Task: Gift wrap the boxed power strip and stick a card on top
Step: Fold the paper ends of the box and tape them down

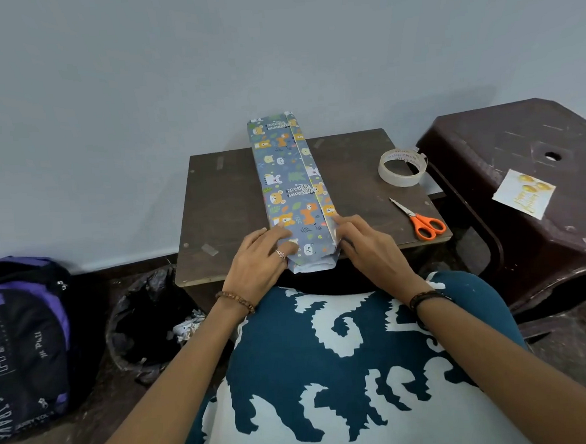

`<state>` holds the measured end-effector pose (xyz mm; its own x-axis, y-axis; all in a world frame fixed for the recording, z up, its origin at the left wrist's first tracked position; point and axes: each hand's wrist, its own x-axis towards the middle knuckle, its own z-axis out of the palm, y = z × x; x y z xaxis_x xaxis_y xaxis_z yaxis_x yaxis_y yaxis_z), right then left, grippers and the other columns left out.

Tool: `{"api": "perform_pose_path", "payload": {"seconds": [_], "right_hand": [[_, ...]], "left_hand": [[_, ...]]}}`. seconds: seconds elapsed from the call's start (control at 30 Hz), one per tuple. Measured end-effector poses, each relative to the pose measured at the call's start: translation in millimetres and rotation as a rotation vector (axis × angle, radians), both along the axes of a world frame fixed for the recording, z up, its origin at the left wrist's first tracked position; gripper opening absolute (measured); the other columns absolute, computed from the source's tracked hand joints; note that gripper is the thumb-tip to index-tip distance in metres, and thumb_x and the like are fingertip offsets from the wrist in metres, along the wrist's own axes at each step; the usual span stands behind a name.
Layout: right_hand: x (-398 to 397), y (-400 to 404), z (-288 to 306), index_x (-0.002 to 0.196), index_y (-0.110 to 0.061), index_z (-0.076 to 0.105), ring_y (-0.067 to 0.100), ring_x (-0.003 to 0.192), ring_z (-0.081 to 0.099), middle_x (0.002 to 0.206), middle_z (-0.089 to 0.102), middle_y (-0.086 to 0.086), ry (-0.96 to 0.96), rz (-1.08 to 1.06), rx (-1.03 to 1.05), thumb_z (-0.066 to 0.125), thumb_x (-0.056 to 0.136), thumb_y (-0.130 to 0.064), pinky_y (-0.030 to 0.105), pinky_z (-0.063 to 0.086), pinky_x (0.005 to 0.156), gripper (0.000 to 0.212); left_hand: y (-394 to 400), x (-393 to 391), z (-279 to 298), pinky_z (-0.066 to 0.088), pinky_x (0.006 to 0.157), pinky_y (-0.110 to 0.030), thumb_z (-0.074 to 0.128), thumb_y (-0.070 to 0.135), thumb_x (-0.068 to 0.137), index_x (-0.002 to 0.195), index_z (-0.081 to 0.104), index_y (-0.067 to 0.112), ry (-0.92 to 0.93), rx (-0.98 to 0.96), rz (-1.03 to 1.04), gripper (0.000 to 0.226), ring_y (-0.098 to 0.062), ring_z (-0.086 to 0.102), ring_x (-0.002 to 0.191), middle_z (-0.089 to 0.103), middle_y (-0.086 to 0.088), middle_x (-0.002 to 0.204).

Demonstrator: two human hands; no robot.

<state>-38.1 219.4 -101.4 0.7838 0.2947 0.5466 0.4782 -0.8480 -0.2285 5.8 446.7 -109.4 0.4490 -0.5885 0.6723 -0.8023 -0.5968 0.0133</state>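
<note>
Both flat on wrapped box: left hand, right hand fingers spread. Right of box, card reading "Happy"; tape print unreadable.

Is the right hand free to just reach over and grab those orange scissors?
Probably yes. The scissors lie in the open on the small table, just right of the right hand, with nothing between. But that hand is pressing the wrapped box, so it must let go.

Hidden, cropped and illegible items

Boxed power strip: fully covered by paper, box unseen. Backpack: cut by left edge. Tape roll lettering and card script: too small to read. Bin interior: dark.
</note>
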Motion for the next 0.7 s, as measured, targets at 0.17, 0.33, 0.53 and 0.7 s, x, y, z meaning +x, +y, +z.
{"api": "perform_pose_path", "payload": {"seconds": [0.17,0.33,0.53,0.7], "right_hand": [[-2.0,-4.9,-0.7,0.087,-0.010,0.053,0.029,0.074,0.065,0.121,0.057,0.014,-0.011,0.012,-0.096,0.042,0.088,-0.012,0.035,0.053,0.048,0.012],[-0.5,-7.6,-2.3,0.090,-0.012,0.051,0.031,0.077,0.065,0.123,0.055,0.013,0.015,0.026,-0.106,0.038,0.089,-0.011,0.037,0.053,0.049,0.013],[-2.1,-5.5,0.2,0.098,-0.017,0.043,0.032,0.073,0.063,0.124,0.055,0.012,0.042,0.017,-0.108,0.032,0.087,-0.009,0.037,0.052,0.045,0.017],[-1.8,-5.6,0.5,0.100,-0.016,0.053,0.029,0.079,0.065,0.121,0.056,0.010,0.029,0.027,-0.061,0.037,0.088,-0.009,0.038,0.053,0.048,0.021]], "left_hand": [[1.3,-1.6,3.9,0.055,0.073,-0.030,0.047,0.013,0.085,0.093,0.049,0.021,0.076,0.019,-0.021,0.011,-0.023,0.063,0.095,0.055,-0.003,0.112],[5.9,-1.7,18.0,0.048,0.037,-0.027,0.039,0.027,0.085,0.095,0.047,0.023,0.118,0.153,0.001,0.014,-0.019,0.064,0.062,0.041,0.002,0.116],[5.2,-4.3,21.0,0.039,0.034,-0.020,0.042,0.026,0.083,0.093,0.051,0.023,0.092,0.209,0.037,0.014,-0.017,0.059,0.053,0.043,0.001,0.114],[4.8,-7.6,24.5,0.042,0.035,-0.022,0.073,0.012,0.075,0.093,0.069,0.019,0.162,0.184,0.032,0.019,-0.020,0.061,0.054,0.042,0.000,0.115]]}}
